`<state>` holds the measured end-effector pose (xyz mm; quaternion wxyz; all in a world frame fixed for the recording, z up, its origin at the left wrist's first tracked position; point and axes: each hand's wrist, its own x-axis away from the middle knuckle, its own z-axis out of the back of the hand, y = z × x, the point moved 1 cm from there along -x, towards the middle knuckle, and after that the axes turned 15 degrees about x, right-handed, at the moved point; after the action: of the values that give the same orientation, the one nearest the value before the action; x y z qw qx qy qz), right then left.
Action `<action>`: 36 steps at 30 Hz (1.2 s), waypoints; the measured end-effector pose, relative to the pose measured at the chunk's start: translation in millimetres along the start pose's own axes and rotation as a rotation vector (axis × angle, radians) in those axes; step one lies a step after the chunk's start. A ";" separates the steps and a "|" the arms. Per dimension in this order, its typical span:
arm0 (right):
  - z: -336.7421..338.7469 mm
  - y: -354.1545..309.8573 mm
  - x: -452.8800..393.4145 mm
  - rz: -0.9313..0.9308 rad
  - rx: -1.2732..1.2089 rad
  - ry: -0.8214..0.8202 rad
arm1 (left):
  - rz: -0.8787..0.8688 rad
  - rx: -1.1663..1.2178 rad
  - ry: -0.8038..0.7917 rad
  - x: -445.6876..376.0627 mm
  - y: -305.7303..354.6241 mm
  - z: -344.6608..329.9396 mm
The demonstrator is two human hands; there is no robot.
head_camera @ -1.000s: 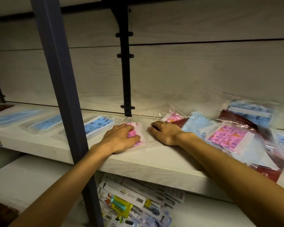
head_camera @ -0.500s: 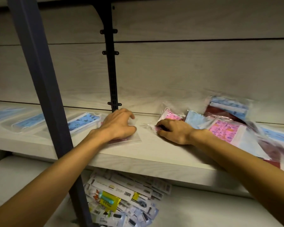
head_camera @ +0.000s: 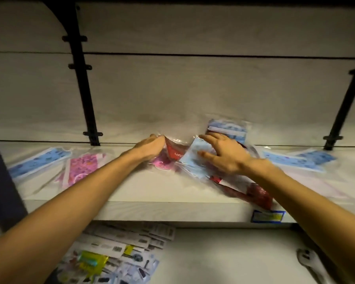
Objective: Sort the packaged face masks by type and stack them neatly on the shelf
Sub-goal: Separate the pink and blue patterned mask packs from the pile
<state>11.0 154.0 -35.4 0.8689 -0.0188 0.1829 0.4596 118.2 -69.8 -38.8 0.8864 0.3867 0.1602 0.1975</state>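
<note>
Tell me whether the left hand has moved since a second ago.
Yes. The left hand has left the pink mask pack and now lies to the right of the black bracket, at the mixed pile.

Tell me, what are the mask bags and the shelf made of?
The mask bags, like the pink one, look like thin clear plastic: they are see-through, shiny and crinkled. The shelf looks like pale board with a printed wood grain and a matt finish; whether it is real wood cannot be told.

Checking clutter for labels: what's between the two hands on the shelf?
Head view: between the left hand and right hand a red packaged mask stands tilted, with a light blue packaged mask beside it under the right fingers.
</note>
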 end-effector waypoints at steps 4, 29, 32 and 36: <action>6.0 70.7 28.7 -0.283 0.050 -0.095 | -0.006 0.292 0.097 -9.5 -14.6 -4.8; -24.8 156.2 72.3 -0.614 -0.398 -0.054 | -0.031 0.111 -0.267 -28.6 93.1 -132.1; -24.2 171.2 72.4 -0.673 -0.048 0.094 | -0.013 -0.089 -0.162 -26.9 97.2 -128.4; -33.0 187.2 71.2 -0.743 -0.110 -0.208 | -0.026 -0.370 -0.193 -25.3 99.3 -136.2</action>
<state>-113.4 311.7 -64.7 0.9877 -0.0835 0.0499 0.1221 14.3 64.8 -49.6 0.9561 0.2321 0.0406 0.1742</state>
